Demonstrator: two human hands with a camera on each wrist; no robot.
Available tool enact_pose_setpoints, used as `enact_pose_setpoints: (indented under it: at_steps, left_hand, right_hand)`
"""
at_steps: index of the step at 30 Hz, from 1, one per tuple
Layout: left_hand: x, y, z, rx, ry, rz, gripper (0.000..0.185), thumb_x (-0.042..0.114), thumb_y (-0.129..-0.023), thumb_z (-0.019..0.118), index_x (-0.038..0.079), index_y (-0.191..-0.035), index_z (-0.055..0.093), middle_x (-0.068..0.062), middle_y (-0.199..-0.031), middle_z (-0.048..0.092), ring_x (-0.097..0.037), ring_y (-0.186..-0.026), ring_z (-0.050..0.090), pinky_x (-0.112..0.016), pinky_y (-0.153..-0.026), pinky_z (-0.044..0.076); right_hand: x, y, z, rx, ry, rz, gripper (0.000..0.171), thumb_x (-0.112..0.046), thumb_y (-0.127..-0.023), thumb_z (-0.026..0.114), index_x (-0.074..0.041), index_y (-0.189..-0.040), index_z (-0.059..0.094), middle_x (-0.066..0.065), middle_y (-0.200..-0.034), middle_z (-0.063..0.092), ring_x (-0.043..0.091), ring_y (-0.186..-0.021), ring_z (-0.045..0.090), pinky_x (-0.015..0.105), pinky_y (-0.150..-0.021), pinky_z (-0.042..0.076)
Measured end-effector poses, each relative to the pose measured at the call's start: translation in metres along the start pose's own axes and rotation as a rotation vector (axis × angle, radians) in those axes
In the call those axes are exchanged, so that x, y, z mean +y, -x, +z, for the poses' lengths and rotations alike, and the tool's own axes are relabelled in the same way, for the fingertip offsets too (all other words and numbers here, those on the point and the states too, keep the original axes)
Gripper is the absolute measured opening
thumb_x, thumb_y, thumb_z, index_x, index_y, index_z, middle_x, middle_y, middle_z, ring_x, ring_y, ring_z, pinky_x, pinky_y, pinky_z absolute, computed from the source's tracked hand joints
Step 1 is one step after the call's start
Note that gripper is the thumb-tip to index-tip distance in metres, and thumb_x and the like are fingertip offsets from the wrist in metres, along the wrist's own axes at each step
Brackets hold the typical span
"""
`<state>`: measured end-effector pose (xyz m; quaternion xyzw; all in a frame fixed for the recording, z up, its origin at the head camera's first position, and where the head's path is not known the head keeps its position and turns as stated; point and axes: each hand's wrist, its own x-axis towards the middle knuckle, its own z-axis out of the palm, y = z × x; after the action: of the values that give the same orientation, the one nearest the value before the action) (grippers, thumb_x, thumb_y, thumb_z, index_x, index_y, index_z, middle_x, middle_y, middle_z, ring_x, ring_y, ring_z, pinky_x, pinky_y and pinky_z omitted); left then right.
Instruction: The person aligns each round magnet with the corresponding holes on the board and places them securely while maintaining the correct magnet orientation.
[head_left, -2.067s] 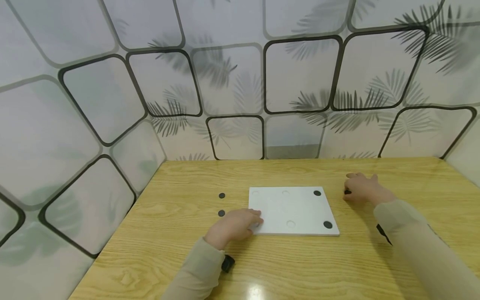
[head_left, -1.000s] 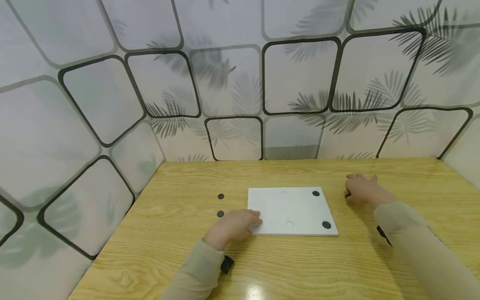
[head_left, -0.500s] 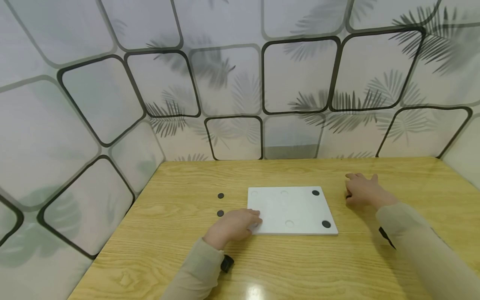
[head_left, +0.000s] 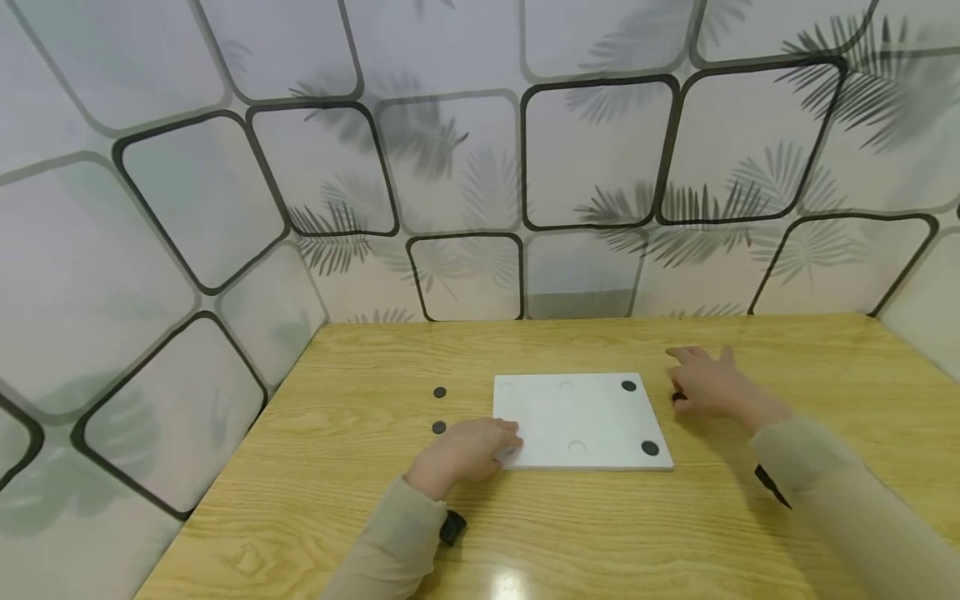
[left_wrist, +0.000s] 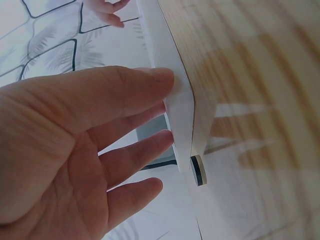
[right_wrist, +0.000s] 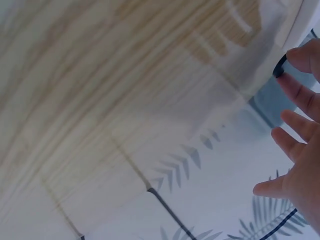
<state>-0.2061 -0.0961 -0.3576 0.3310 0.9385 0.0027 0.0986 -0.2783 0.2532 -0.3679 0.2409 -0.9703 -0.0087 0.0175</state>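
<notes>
In the head view a white rectangular board (head_left: pixel 551 421) lies on the wooden table. My left hand (head_left: pixel 467 450) rests at its near left corner, the thumb along the board's edge in the left wrist view and the other fingers at its top. Off the board's right side, my right hand (head_left: pixel 703 383) pinches a black round disc (right_wrist: pixel 280 66) between thumb and index finger, the other fingers spread. Two black discs sit on the board's right side, a far disc (head_left: pixel 628 386) and a near disc (head_left: pixel 650 448). Shallow round recesses (head_left: pixel 577 447) show elsewhere on it.
Left of the board, two more black discs lie on the table, a far one (head_left: pixel 440 392) and a nearer one (head_left: pixel 438 427) close by my left hand. A patterned wall (head_left: pixel 465 192) rises behind the wooden table (head_left: pixel 360 467).
My right hand has taken hold of the black disc and moved left with it toward the board. The left hand has stayed on the board's corner.
</notes>
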Motion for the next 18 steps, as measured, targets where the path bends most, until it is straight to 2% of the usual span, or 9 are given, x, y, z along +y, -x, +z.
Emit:
enact_pose_setpoints:
  at_steps: [7, 18]
  left_hand:
    - [0.001, 0.001, 0.000, 0.001, -0.005, -0.003, 0.040, 0.008, -0.081, 0.062, 0.017, -0.120, 0.057, 0.001, -0.131, 0.044, -0.013, -0.120, 0.039, -0.027, -0.097, 0.034]
    - [0.002, 0.001, 0.001, 0.010, -0.008, -0.003, 0.040, 0.008, -0.081, 0.063, 0.017, -0.119, 0.058, 0.002, -0.131, 0.045, -0.014, -0.120, 0.040, -0.027, -0.097, 0.034]
  right_hand:
    - [-0.018, 0.001, -0.003, 0.053, 0.033, -0.075, 0.028, -0.014, -0.069, 0.066, -0.018, -0.057, 0.041, 0.025, -0.124, 0.043, 0.044, -0.113, 0.035, 0.078, -0.078, 0.010]
    - [-0.042, 0.004, -0.010, 0.070, 0.001, -0.119, 0.025, -0.017, -0.069, 0.069, -0.020, -0.059, 0.046, 0.023, -0.126, 0.042, 0.042, -0.115, 0.034, 0.077, -0.080, 0.009]
